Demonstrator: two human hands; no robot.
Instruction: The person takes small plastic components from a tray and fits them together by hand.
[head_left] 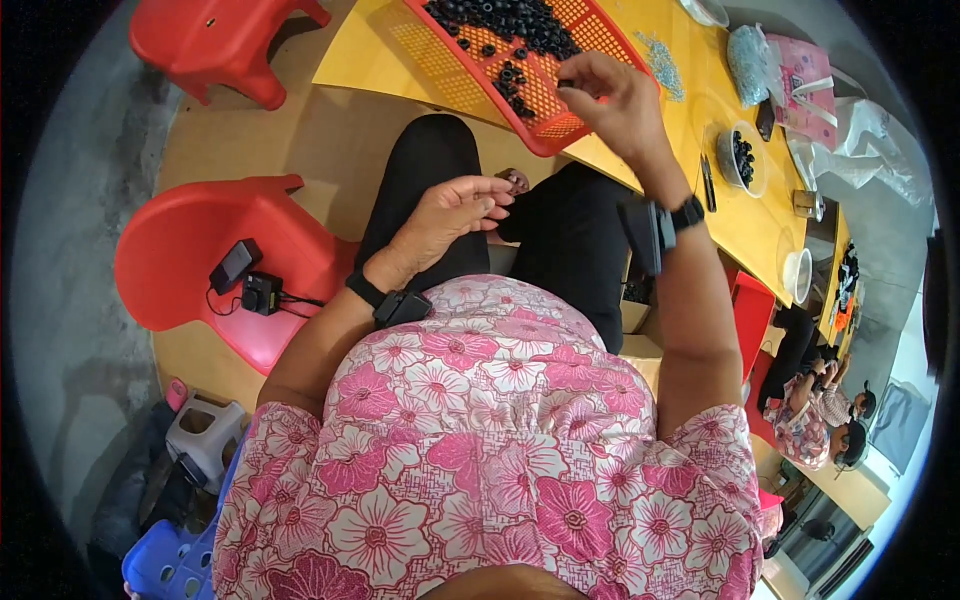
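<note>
1. Red plastic makes up the mesh-bottomed basket (545, 146), which sits on the yellow bench (775, 228) ahead of you, its near corner reaching over the edge toward your knees
2. Small black parts (512, 28) lie in a dense heap at the basket's far end, while a smaller cluster (512, 88) lies nearer you, beside the left wall
3. Your right hand (624, 108) is over the basket's right side, thumb and forefinger nearly closed in a pinch on one black piece (566, 84); its other fingers are bent
4. Your left hand (450, 216) hangs above your lap, apart from the basket, half open, with fingers loosely bent and the thumb alongside them; nothing shows in its hold
5. Right of the basket you have pale loose beads (661, 68) scattered on the bench, and beyond them a clear bag (746, 66) packed with similar ones, next to a pink bag (803, 88)
6. Nearer your right forearm, a slim black tool (708, 184) lies just beside a clear tub (757, 181) that contains more black parts; a metal can (808, 205) stands near them
7. At your left, a red chair (165, 255) carries two black devices (262, 293) with cables
</note>
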